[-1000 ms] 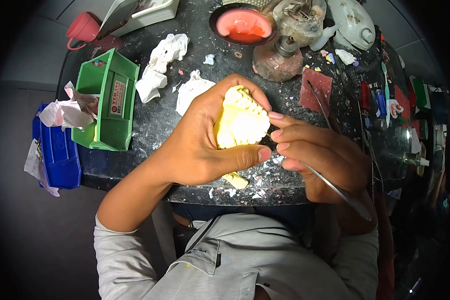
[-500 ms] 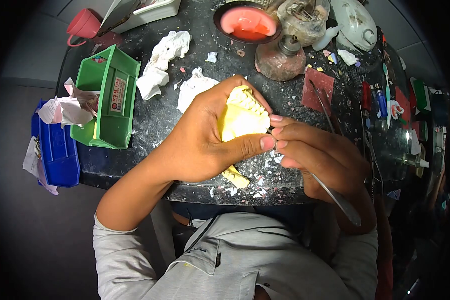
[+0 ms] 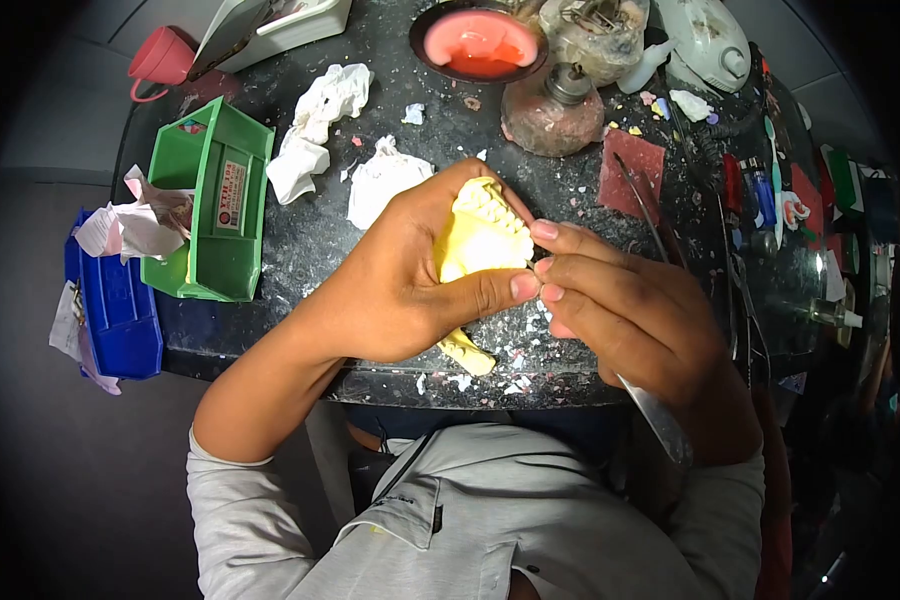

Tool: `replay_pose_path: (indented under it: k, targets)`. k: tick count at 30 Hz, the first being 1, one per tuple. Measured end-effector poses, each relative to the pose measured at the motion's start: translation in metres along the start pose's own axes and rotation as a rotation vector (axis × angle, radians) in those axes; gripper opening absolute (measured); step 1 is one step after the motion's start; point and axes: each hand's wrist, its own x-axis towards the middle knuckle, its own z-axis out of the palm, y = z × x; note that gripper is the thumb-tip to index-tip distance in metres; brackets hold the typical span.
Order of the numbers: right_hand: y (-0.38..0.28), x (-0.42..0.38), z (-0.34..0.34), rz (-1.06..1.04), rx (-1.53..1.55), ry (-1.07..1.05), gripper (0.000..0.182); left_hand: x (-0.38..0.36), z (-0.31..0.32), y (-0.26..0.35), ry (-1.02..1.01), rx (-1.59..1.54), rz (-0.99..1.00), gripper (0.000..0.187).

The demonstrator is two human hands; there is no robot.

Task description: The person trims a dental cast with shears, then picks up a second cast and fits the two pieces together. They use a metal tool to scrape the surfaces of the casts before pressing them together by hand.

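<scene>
Together above the desk, our hands meet under bright light: the fingers of our left hand curl around a yellow dental cast, while those of our right hand pinch a metal tool beside it (its tip hidden from us). Below lies another yellow piece.

A: Your cast looks like plaster, matt and chalky, doesn't it?
B: It does, and your tool is metal, smooth, with a shine.
A: What about your table?
B: Scuffed and gritty, rough wherever it shows. Your green bin and blue bin seem smooth plastic.
A: Your tissue is crumpled paper, and the burner looks like cloudy glass.
B: And your shirt is wrinkled, matt cloth.
</scene>
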Motion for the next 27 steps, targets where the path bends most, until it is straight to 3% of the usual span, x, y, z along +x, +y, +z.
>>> replay_pose_path:
  k: [2, 4, 8, 10, 27]
  targets:
    - [0.000, 0.000, 0.000, -0.006, -0.009, -0.002, 0.035, 0.000, 0.000, 0.001, -0.003, 0.032, -0.009, 0.033]
    - [0.000, 0.002, 0.000, -0.017, -0.041, 0.004, 0.013, 0.000, -0.001, 0.001, -0.005, 0.064, -0.017, 0.033]
    - [0.000, 0.001, 0.002, -0.042, -0.059, 0.018, 0.013, -0.001, -0.001, 0.001, 0.002, 0.053, -0.040, 0.033]
    - [-0.004, 0.000, -0.002, 0.028, 0.007, -0.058, 0.035, -0.001, -0.001, 0.001, 0.006, 0.054, -0.040, 0.033]
    - [-0.012, 0.005, -0.006, 0.060, 0.076, -0.009, 0.035, -0.007, 0.006, 0.001, 0.050, 0.165, 0.186, 0.042]
